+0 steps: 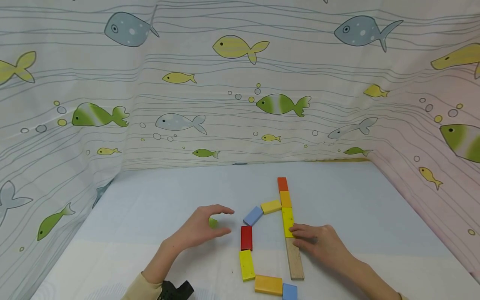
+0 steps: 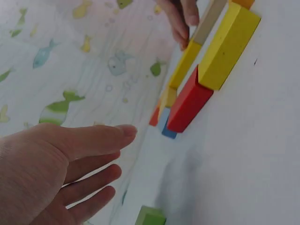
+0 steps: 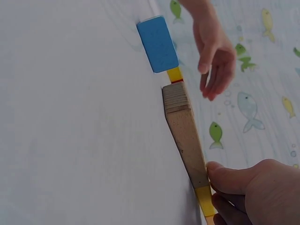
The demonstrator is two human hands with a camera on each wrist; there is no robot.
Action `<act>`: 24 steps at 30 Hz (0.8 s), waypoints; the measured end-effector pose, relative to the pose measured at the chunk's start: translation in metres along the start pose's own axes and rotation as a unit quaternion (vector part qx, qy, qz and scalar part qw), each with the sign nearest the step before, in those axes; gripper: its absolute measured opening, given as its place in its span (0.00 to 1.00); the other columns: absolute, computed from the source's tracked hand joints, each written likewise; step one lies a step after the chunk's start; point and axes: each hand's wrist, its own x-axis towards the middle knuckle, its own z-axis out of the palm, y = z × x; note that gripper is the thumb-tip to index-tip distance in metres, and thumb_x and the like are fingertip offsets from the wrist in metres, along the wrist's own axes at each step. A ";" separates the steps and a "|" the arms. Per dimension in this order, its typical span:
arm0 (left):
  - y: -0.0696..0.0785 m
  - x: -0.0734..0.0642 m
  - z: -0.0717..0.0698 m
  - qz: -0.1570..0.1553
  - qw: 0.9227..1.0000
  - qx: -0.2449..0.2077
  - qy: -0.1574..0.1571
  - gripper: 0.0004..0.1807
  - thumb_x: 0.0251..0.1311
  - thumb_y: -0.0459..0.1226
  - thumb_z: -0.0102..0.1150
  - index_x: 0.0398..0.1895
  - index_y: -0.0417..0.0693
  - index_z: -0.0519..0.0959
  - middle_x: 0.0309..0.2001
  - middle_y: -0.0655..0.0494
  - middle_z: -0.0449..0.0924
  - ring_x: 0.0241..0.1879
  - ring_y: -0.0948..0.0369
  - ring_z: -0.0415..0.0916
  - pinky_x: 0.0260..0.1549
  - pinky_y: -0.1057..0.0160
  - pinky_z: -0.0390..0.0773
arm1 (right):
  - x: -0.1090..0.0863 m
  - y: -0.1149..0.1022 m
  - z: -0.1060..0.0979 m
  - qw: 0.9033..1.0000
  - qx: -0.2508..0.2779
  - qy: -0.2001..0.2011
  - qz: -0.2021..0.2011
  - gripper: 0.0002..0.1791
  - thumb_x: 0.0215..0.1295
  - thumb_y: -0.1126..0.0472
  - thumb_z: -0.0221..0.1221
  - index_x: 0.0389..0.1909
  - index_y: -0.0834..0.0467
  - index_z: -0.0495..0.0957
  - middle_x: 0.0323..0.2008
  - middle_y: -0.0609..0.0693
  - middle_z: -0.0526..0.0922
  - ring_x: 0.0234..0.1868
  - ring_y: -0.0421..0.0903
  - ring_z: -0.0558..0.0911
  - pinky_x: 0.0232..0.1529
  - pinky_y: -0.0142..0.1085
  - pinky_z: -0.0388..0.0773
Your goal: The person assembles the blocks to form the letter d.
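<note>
My left hand (image 1: 200,227) hovers left of the red block (image 1: 246,238), thumb and fingers spread, nothing between them. Partly hidden behind it is a green block (image 1: 213,223), which also shows in the left wrist view. With its fingertips, my right hand (image 1: 324,243) touches the right side of a yellow block (image 1: 287,221). Its thumb lies against the natural wooden block (image 1: 294,260), close to where the two blocks meet. Beyond them, an orange-yellow block (image 1: 285,199) and an orange-red block (image 1: 282,184) continue the straight row.
A curve of blocks bends left from the row: pale yellow (image 1: 271,206), blue (image 1: 253,216), red, then yellow (image 1: 246,265). Nearer me lie an orange-yellow block (image 1: 268,285) and a blue block (image 1: 290,291). A fish-print curtain (image 1: 232,137) borders the white tabletop (image 1: 168,187).
</note>
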 end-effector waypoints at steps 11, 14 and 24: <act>-0.041 -0.006 -0.026 -0.058 0.998 -0.026 -0.009 0.25 0.52 0.37 0.75 0.56 0.50 0.82 0.55 0.56 0.83 0.60 0.49 0.75 0.62 0.44 0.74 | 0.000 0.000 0.000 1.000 0.008 -0.007 0.014 0.15 0.59 0.52 0.71 0.47 0.51 0.88 0.46 0.42 0.88 0.51 0.44 0.86 0.49 0.43 0.85; -0.046 -0.008 -0.029 -0.057 0.998 -0.031 -0.019 0.24 0.51 0.37 0.75 0.54 0.49 0.82 0.53 0.55 0.84 0.59 0.49 0.77 0.61 0.44 0.75 | 0.000 0.000 0.000 1.000 0.011 -0.008 0.011 0.15 0.59 0.53 0.71 0.47 0.51 0.88 0.46 0.42 0.88 0.51 0.44 0.86 0.49 0.43 0.85; -0.053 -0.007 -0.029 -0.038 0.999 -0.030 -0.022 0.21 0.51 0.35 0.76 0.50 0.48 0.83 0.47 0.59 0.85 0.52 0.54 0.81 0.58 0.46 0.77 | 0.000 -0.002 -0.001 1.000 0.014 -0.013 0.013 0.15 0.59 0.53 0.70 0.47 0.51 0.88 0.47 0.42 0.88 0.51 0.45 0.86 0.49 0.43 0.85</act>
